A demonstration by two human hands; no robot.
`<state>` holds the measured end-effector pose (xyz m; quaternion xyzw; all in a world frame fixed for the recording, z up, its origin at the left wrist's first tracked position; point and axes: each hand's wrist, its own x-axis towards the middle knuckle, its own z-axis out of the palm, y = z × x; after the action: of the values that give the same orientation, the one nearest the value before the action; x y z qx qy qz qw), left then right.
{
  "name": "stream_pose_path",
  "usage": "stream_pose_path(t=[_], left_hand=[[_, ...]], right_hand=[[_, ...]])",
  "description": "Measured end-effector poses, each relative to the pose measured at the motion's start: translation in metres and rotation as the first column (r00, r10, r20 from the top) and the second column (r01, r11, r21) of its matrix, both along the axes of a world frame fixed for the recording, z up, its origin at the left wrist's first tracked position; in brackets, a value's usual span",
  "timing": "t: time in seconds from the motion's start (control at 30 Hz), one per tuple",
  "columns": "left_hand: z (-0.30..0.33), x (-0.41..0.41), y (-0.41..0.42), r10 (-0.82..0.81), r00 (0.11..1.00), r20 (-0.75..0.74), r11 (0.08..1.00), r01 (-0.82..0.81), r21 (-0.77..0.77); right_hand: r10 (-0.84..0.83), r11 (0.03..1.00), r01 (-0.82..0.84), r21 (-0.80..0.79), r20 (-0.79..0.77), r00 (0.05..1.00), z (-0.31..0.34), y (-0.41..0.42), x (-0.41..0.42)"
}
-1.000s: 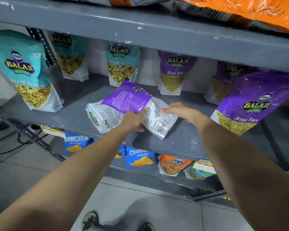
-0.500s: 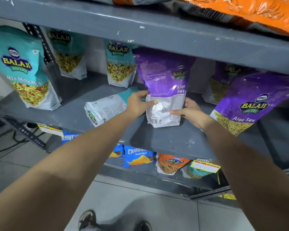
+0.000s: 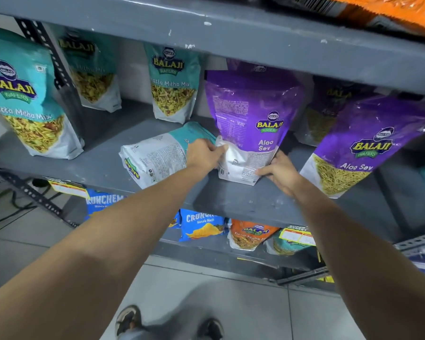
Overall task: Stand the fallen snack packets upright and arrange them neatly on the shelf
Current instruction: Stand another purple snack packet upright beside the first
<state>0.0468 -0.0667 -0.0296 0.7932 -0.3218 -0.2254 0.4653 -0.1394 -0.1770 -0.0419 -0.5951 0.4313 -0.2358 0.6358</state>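
Upright on the grey shelf [image 3: 231,200], near its front edge: purple Aloo Sev packet [image 3: 252,119], back panel with print facing outward, base resting on the shelf surface. Left hand [image 3: 204,154] at the packet's lower left corner, fingers [image 3: 219,149] pinched shut on the white bottom part. Right hand [image 3: 279,171] at the lower right corner, fingers curled closed around the packet's base edge (thumb side pressed to the front face). Both forearms reaching in from below.

Just left of the held packet, touching the left hand: teal packet lying flat [image 3: 157,155] on the shelf, white back panel up, bottom end pointing toward the front edge. Not yet stood up.

Standing along the back of the same shelf: teal Khatta Mitha Mix packet [image 3: 172,84] behind the fallen one, another teal packet [image 3: 93,74] further left behind the perforated upright post [image 3: 47,50], and a dim purple packet at the rear right [image 3: 329,111]. Close to the lens at far left: large teal packet [image 3: 25,94], upright. At right, near the front: second Aloo Sev packet [image 3: 361,143], tilted, front face outward.

Orange packets [image 3: 388,11] on the shelf above. Blue Crunchem packets [image 3: 201,224] and an orange packet [image 3: 250,234] on the shelf below, with yellow price labels [image 3: 297,236] on the edge. Shoes [image 3: 130,320] on the tiled floor [image 3: 231,303].
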Motion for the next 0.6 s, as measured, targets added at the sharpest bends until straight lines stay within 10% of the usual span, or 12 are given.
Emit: stream_pose_path(t=[0.4, 0.6], left_hand=[[-0.008, -0.056, 0.018, -0.293, 0.902, -0.315, 0.946, 0.226, -0.234], [-0.017, -0.044, 0.004, -0.302, 0.953, 0.037, 0.946, 0.304, -0.117]], right_hand=[[0.004, 1.0, -0.003, 0.012, -0.071, 0.997, -0.003, 0.013, -0.006], [-0.037, 0.997, 0.04, 0.064, -0.046, 0.998, 0.005, -0.002, -0.005]])
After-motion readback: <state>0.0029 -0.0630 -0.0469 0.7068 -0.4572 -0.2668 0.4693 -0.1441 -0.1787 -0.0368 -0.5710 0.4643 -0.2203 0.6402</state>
